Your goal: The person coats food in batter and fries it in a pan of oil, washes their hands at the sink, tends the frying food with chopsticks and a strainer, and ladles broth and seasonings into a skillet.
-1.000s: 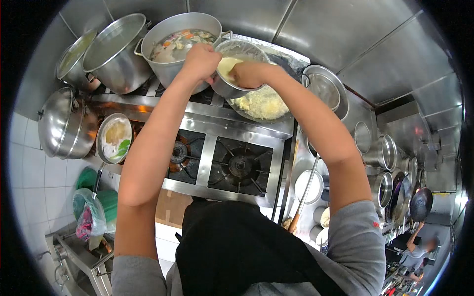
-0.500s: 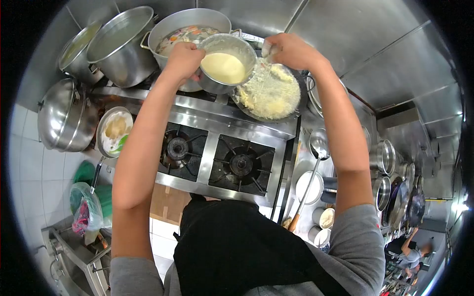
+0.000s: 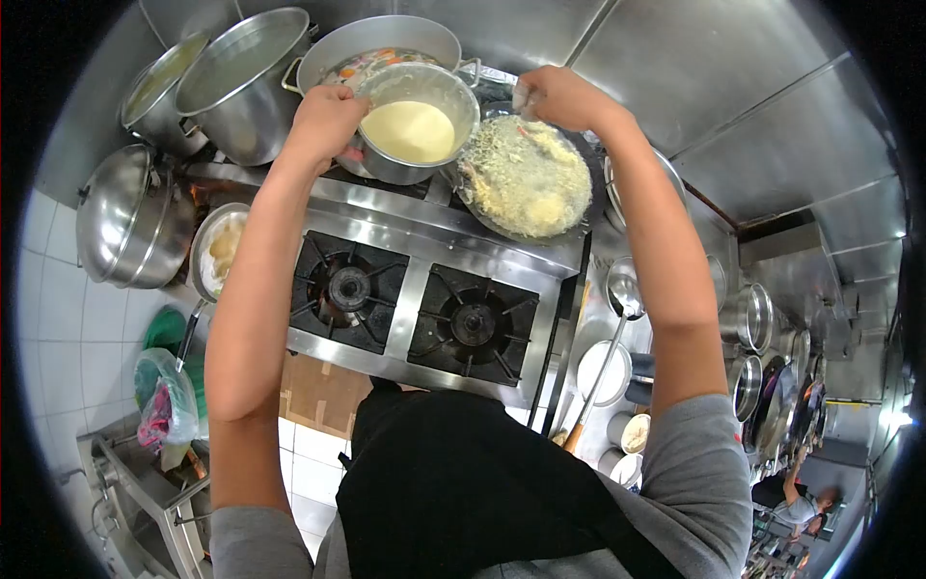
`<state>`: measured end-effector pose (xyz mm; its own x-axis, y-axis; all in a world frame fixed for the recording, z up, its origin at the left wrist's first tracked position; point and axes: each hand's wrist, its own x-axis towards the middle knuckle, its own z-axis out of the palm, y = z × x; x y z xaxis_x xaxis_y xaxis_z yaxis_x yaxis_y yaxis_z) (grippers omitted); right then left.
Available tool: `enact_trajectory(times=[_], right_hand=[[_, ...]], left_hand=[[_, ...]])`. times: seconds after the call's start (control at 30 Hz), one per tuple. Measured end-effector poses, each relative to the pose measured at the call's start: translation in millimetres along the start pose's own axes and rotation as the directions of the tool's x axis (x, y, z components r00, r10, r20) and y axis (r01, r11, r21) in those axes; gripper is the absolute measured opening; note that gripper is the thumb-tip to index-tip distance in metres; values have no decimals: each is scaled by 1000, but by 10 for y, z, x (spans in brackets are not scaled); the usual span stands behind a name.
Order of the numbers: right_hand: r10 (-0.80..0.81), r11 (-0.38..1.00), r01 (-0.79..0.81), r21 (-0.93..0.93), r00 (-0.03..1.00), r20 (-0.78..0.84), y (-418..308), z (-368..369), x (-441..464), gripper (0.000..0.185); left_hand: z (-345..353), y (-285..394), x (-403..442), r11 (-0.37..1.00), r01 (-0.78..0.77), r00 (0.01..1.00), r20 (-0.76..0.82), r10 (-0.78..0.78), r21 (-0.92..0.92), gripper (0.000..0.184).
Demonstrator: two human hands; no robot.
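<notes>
A steel stove [image 3: 418, 289] is set across the middle of the view, its two front burners left bare. Along its back, the left side is taken up by tall metal pots; the one farthest right, a broth pot [image 3: 381, 35], is filled with liquid in which orange and pale pieces can be seen. A domed metal vessel [image 3: 130, 222] is placed at the far left. To the right of the broth pot, a dark wok [image 3: 584, 147] is spread over with a pale-yellow, bubbling mass [image 3: 531, 179].

Just beside the wok's left edge, in front of the broth pot, a smaller pot [image 3: 424, 87] is held up and tipped slightly towards the wearer, so that the smooth yellow batter [image 3: 413, 132] inside is shown. It is grasped at its left side by the left grip [image 3: 328, 121]. Over the back edge of the wok, the right grip [image 3: 564, 98] is held with its fingers drawn together; whether anything is pinched there cannot be told.

At the left, a small pan [image 3: 200, 261] with white and brown contents is partly hidden by the left forearm. On the tabletop [image 3: 590, 326] at the right, a white-filled tub [image 3: 603, 374] is crossed by the handle of a long ladle [image 3: 625, 288].
</notes>
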<state>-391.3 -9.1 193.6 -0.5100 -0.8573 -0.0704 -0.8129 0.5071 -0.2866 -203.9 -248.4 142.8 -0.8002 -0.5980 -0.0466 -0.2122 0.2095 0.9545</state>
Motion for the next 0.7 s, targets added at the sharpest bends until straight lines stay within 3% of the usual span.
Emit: enact_trajectory(times=[0.5,0.57,0.6,0.67,0.7], right_hand=[[14,999,-13,29,999,-31,-72,-125,-129,21],[-74,996,82,43,985,-154,-144,-161,-138,24],[-70,996,78,45,985,-157,-158,-133,-97,24],[-277,958,286,30,947,-163,-211,-11,29,29],[-250,968,251,12,965,-82,-285,56,76,31]], left_hand=[[172,78,-26,998,-29,999,36,27,48,20],[253,125,5,997,-37,998,47,34,67,20],[303,151,20,995,-44,997,63,39,88,21],[408,234,40,996,-52,995,94,46,66,20],[462,277,47,998,-55,992,115,50,41,20]])
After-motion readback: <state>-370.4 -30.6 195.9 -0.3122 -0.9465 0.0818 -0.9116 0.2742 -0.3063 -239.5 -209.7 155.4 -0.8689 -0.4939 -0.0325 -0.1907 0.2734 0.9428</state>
